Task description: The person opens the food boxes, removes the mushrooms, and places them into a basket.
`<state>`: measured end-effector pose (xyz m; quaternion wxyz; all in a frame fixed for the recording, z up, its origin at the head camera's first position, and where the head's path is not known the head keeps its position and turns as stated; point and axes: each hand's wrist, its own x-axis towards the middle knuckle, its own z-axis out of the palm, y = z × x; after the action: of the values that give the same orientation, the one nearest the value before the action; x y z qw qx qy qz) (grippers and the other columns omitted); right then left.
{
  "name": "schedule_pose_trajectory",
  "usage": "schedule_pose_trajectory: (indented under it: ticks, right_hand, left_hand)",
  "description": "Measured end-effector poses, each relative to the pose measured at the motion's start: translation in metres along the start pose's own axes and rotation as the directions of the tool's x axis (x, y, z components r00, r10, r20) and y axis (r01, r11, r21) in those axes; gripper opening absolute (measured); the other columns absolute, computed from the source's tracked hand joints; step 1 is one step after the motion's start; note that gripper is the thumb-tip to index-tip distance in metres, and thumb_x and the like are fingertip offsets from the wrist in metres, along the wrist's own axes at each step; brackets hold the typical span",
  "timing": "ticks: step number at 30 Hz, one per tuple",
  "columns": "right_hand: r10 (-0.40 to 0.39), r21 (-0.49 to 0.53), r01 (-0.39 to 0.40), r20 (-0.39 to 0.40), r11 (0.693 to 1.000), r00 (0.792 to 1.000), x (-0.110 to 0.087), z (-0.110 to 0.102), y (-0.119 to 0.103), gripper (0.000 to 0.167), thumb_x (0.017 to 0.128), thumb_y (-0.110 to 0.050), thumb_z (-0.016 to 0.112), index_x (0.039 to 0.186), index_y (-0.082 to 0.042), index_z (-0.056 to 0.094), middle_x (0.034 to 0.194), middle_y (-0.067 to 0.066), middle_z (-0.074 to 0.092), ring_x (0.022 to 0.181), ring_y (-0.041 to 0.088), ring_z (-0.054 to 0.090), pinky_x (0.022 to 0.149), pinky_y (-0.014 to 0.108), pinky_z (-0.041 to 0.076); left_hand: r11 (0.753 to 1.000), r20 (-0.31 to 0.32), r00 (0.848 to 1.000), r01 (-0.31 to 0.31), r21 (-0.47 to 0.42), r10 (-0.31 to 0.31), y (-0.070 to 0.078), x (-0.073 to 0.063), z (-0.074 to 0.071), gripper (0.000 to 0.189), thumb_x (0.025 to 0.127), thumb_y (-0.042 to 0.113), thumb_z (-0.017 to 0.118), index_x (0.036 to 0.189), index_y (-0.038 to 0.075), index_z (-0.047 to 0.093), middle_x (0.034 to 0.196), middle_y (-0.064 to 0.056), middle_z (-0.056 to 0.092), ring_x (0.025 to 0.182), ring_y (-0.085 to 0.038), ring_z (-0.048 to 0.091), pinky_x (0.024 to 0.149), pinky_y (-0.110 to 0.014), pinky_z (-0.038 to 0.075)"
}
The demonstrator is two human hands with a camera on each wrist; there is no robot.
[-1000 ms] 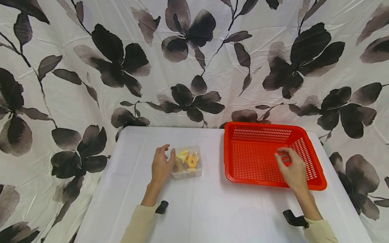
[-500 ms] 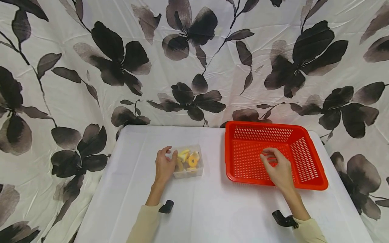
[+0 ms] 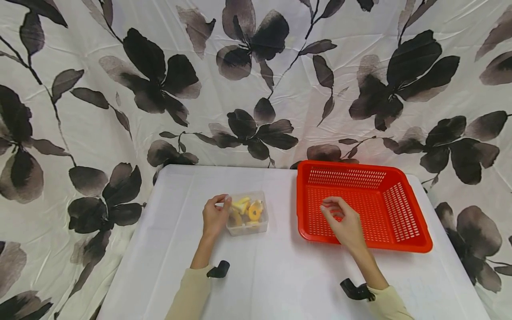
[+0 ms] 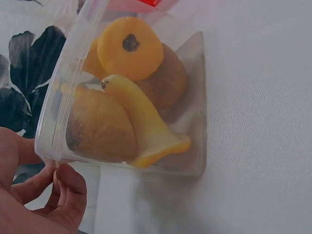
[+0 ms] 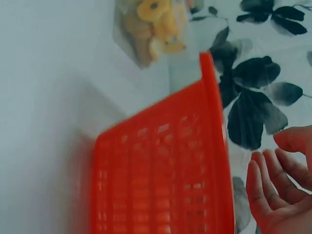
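Note:
My left hand (image 3: pixel 214 220) is at the near-left side of a small clear plastic box (image 3: pixel 248 230), pinching its rim between thumb and fingers. In the left wrist view, the fingertips (image 4: pixel 68 175) meet right at the rim's corner. Inside the box lie several yellow and brown pieces, including a round orange one (image 4: pixel 129 48) with a dark centre and a yellow one (image 4: pixel 146 114) with a slim neck and flared end. My right hand (image 3: pixel 347 226) hovers over the left part of a red basket (image 3: pixel 404 248), fingers loosely curved with nothing between them.
The box and the basket stand apart on a white-covered table (image 3: pixel 276 275), the basket at the right. A white curtain with dark flowers (image 3: pixel 256 89) hangs behind and around the table. Black wrist cameras (image 3: pixel 219 269) sit on both wrists.
My right hand has moved left across the basket. My left thumb and fingers have closed together at the box's rim. Box and basket stay in place.

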<state>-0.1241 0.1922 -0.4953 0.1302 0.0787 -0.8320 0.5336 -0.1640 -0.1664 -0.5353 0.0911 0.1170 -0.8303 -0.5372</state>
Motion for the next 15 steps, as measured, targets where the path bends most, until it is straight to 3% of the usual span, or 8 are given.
schedule_pose_trajectory:
  ticks: [7, 15]
  right_hand:
    - [0.133, 0.205, -0.147, 0.080, 0.968, 0.988, 0.000, 0.018, -0.011, 0.031, 0.097, -0.013, 0.074, 0.121, 0.003, 0.064, 0.114, 0.018, 0.069, 0.096, 0.011, 0.066, 0.086, 0.017, 0.053]
    - [0.143, 0.309, -0.182, 0.143, 0.934, 0.979, -0.001, 0.041, -0.022, 0.029, 0.098, -0.012, 0.072, 0.119, 0.004, 0.063, 0.110, 0.022, 0.068, 0.095, 0.027, 0.067, 0.085, 0.023, 0.057]
  left_hand:
    - [1.000, -0.027, 1.000, 0.008, -0.018, -0.008, -0.001, 0.001, 0.001, 0.027, 0.099, 0.017, 0.068, 0.118, -0.001, 0.072, 0.108, -0.015, 0.067, 0.069, -0.011, 0.054, 0.058, -0.021, 0.044]
    - [0.999, -0.062, 0.998, -0.026, -0.035, 0.023, -0.002, 0.003, 0.004, 0.025, 0.099, 0.015, 0.067, 0.116, -0.002, 0.073, 0.106, -0.017, 0.068, 0.066, -0.006, 0.054, 0.058, -0.020, 0.044]
